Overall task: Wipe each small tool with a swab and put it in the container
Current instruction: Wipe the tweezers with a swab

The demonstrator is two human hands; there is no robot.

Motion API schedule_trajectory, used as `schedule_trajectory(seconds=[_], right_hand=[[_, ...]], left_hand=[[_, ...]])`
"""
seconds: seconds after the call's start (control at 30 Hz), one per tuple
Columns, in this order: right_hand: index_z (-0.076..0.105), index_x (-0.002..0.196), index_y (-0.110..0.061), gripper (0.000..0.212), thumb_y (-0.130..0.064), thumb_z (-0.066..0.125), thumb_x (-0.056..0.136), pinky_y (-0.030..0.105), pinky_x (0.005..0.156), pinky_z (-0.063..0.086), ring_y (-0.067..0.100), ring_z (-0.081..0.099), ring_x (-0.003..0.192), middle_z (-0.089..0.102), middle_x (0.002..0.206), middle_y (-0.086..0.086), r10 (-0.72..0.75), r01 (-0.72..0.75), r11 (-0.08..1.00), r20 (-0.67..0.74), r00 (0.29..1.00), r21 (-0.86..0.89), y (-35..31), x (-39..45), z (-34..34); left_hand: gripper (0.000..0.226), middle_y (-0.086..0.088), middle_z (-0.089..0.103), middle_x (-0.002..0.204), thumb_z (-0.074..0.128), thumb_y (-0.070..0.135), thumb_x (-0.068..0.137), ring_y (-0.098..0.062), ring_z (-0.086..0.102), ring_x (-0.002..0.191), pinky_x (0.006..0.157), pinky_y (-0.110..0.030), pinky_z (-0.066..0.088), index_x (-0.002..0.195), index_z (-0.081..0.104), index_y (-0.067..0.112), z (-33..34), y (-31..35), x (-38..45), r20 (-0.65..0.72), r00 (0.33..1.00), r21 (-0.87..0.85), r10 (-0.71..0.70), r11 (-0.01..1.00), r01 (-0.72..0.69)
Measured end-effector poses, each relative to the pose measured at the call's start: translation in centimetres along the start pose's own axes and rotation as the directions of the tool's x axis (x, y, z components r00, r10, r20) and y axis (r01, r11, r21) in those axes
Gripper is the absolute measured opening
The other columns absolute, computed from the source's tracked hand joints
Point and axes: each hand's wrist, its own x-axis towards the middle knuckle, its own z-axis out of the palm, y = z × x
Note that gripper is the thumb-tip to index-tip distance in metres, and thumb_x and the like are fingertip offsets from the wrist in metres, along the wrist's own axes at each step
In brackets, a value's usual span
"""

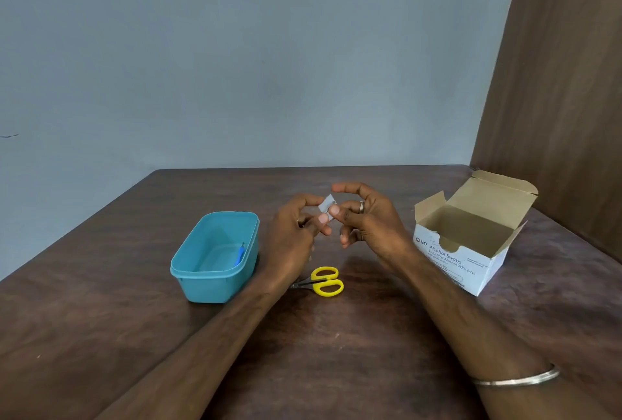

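Both hands pinch swab packet [327, 203] – scissors [321, 281] on table.

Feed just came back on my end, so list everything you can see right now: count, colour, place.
container: one, teal, left on table
small tool: one, blue, inside container
scissors: one, yellow handles, table centre, below the hands
swab: one, white, pinched between both hands
swab box: one, white, open, right
table: one, dark brown
bangle: one, silver, right wrist
left hand: on swab
right hand: on swab, ringed
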Motion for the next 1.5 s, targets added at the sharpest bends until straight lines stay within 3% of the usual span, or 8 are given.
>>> schedule_trajectory(seconds=[0.27, 0.43, 0.63, 0.9, 1.13, 1.33, 1.43, 1.5], right_hand=[[0.068, 0.111, -0.009, 0.044, -0.026, 0.080, 0.072, 0.031, 0.056, 0.056, 0.020, 0.068, 0.061, 0.076, 0.087, 0.010, 0.159, -0.160, 0.976, 0.020, 0.987, 0.150, -0.2, -0.3, 0.2], [0.075, 0.098, -0.013, 0.027, -0.025, 0.079, 0.073, 0.034, 0.064, 0.056, 0.019, 0.071, 0.072, 0.075, 0.092, 0.010, 0.218, -0.225, 0.953, 0.056, 0.974, 0.203, 0.0, -0.2, 0.0], [0.076, 0.096, -0.009, 0.042, -0.040, 0.081, 0.068, 0.036, 0.064, 0.057, 0.016, 0.062, 0.066, 0.070, 0.092, 0.009, 0.256, -0.274, 0.946, 0.119, 0.959, 0.174, 0.0, -0.3, 0.4], [0.075, 0.091, -0.009, 0.030, -0.035, 0.080, 0.076, 0.037, 0.062, 0.055, 0.016, 0.061, 0.063, 0.070, 0.085, 0.007, 0.188, -0.192, 0.980, 0.079, 0.979, 0.059, -0.2, -0.6, 1.0], [0.075, 0.100, -0.004, 0.018, -0.019, 0.073, 0.089, 0.037, 0.062, 0.056, 0.017, 0.062, 0.064, 0.074, 0.088, 0.011, 0.138, -0.141, 0.986, 0.038, 0.990, 0.085, -0.3, -0.5, 0.6], [0.075, 0.091, -0.008, 0.013, -0.021, 0.072, 0.090, 0.034, 0.058, 0.054, 0.018, 0.060, 0.062, 0.073, 0.087, 0.008, 0.101, -0.097, 0.991, -0.044, 0.994, 0.093, -0.5, -0.1, 0.2], [0.075, 0.090, -0.010, 0.013, -0.022, 0.072, 0.090, 0.034, 0.058, 0.054, 0.018, 0.060, 0.061, 0.072, 0.086, 0.006, 0.084, -0.074, 0.992, -0.104, 0.991, 0.100, -0.5, 0.1, -0.2], [0.076, 0.091, -0.010, 0.013, -0.023, 0.072, 0.090, 0.035, 0.058, 0.054, 0.019, 0.060, 0.061, 0.072, 0.087, 0.007, 0.080, -0.068, 0.992, -0.117, 0.990, 0.107, -0.5, 0.1, -0.3]], left_hand=[[0.010, -0.003, 0.073, 0.074, 0.066, 0.018, 0.092, -0.012, 0.056, 0.041, 0.041, -0.027, 0.049, 0.102, 0.065, 0.018, -0.2, 0.9, -0.3, -0.090, 0.996, -0.076, 0.006, 0.997, -0.013], [0.009, 0.001, 0.069, 0.067, 0.068, 0.020, 0.091, -0.011, 0.062, 0.044, 0.044, -0.025, 0.053, 0.098, 0.062, 0.019, -0.2, 0.8, -0.5, -0.088, 0.995, 0.001, 0.036, 0.999, -0.036], [0.006, 0.005, 0.072, 0.084, 0.066, 0.022, 0.093, -0.008, 0.064, 0.046, 0.046, -0.030, 0.056, 0.097, 0.062, 0.023, -0.1, 0.4, -0.5, -0.103, 0.990, 0.129, 0.095, 0.988, -0.081], [0.004, 0.005, 0.072, 0.084, 0.064, 0.022, 0.094, -0.006, 0.064, 0.051, 0.054, -0.036, 0.058, 0.097, 0.062, 0.022, -0.2, 0.4, -0.5, -0.091, 0.978, 0.252, 0.185, 0.955, -0.157], [0.015, 0.007, 0.073, 0.088, 0.066, 0.021, 0.092, -0.009, 0.068, 0.053, 0.055, -0.041, 0.060, 0.105, 0.061, 0.028, -0.1, 0.4, -0.4, -0.067, 0.992, 0.097, 0.103, 0.991, -0.097], [0.032, 0.004, 0.074, 0.084, 0.066, 0.019, 0.092, -0.013, 0.070, 0.062, 0.060, -0.038, 0.061, 0.123, 0.060, 0.022, -0.1, 0.3, 0.2, -0.037, 0.999, 0.005, -0.003, 1.000, 0.004], [0.013, 0.003, 0.072, 0.071, 0.064, 0.024, 0.094, -0.010, 0.065, 0.054, 0.057, -0.034, 0.058, 0.105, 0.069, 0.025, -0.3, 0.4, 0.1, -0.016, 1.000, 0.096, -0.025, 0.995, 0.026], [0.012, 0.003, 0.071, 0.067, 0.062, 0.024, 0.094, -0.010, 0.062, 0.051, 0.059, -0.034, 0.056, 0.088, 0.068, 0.032, -0.4, 0.6, -0.1, -0.014, 1.000, 0.137, -0.008, 0.991, 0.010]])
